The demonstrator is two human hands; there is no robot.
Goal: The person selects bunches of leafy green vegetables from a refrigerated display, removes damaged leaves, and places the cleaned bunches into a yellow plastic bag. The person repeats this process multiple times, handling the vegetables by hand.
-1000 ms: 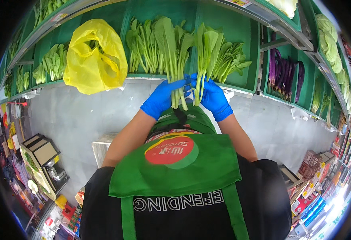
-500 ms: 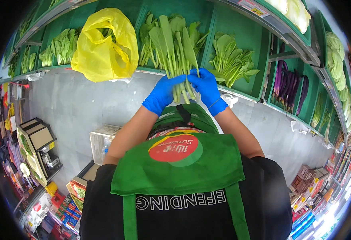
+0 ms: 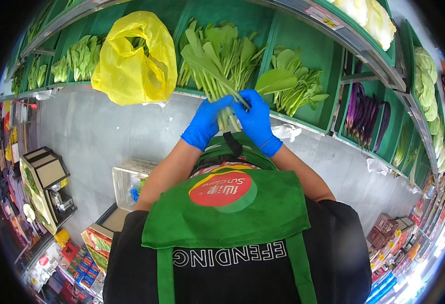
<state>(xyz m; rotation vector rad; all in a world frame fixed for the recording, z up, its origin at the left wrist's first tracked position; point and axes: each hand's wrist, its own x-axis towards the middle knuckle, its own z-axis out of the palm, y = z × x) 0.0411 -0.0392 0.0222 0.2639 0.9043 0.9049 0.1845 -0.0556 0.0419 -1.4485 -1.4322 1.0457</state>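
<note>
My left hand [image 3: 203,121], in a blue glove, is closed around the stalk ends of a bunch of leafy greens [image 3: 213,83]. The leaves point away from me, over the edge of the green shelf. Close beside it, my right hand [image 3: 257,120], also gloved in blue, has its fingers pinched at the stems. One broad leaf [image 3: 276,81] sticks out to the right from its fingers. Another long stalk slants across the bunch down to the same fingers. Exactly where each stem ends is hidden by the gloves.
On the green shelf [image 3: 303,40] ahead lie more leafy greens [image 3: 306,91] and purple eggplants [image 3: 367,114]. A yellow plastic bag [image 3: 136,63] with greens inside rests at the left on its front edge. A white crate [image 3: 123,185] stands on the grey floor.
My right hand has turned and moved slightly down. A broad leaf now points right from it, and a long stalk leans across the bunch. My left hand still holds the bunch.
</note>
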